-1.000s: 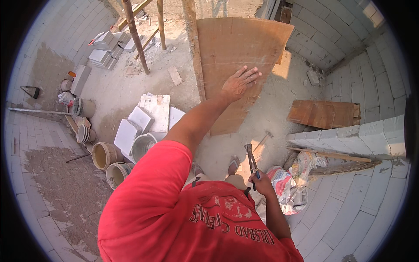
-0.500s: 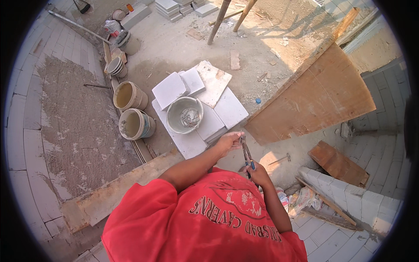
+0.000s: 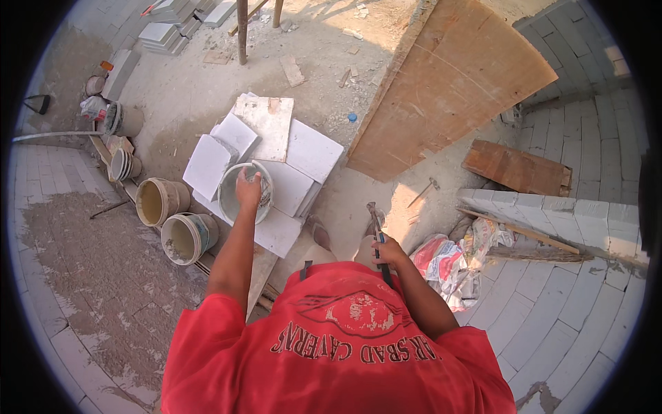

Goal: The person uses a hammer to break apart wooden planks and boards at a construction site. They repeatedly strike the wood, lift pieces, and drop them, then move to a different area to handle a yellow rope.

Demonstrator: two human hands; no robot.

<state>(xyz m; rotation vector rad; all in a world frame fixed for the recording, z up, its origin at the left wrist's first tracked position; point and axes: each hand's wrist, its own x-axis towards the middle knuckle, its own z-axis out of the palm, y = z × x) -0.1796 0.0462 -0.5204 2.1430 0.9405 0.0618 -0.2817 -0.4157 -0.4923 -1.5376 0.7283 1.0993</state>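
My left hand (image 3: 249,188) reaches down into a pale round bucket (image 3: 228,207), its fingers and thumb apart over thin metal pieces that look like nails. The bucket stands on stacked white blocks (image 3: 303,148). In front of my red shirt, my right hand (image 3: 390,252) is closed around the handles of a pair of pliers (image 3: 376,224). Their dark head points away from me, and a bit of blue shows on the handles. Nothing shows between the jaws.
Several plastic buckets (image 3: 187,238) line the left side by a mortar-covered surface (image 3: 89,255). A large wooden board (image 3: 448,90) leans at the right. A hammer (image 3: 423,192) lies on the floor, near crumpled sacks (image 3: 448,269) and a low block wall (image 3: 552,217).
My left hand has left the pliers' tip and moved left into the bucket. The pliers, earlier held up at my left fingers, are now lower in my right hand. The view has shifted right.
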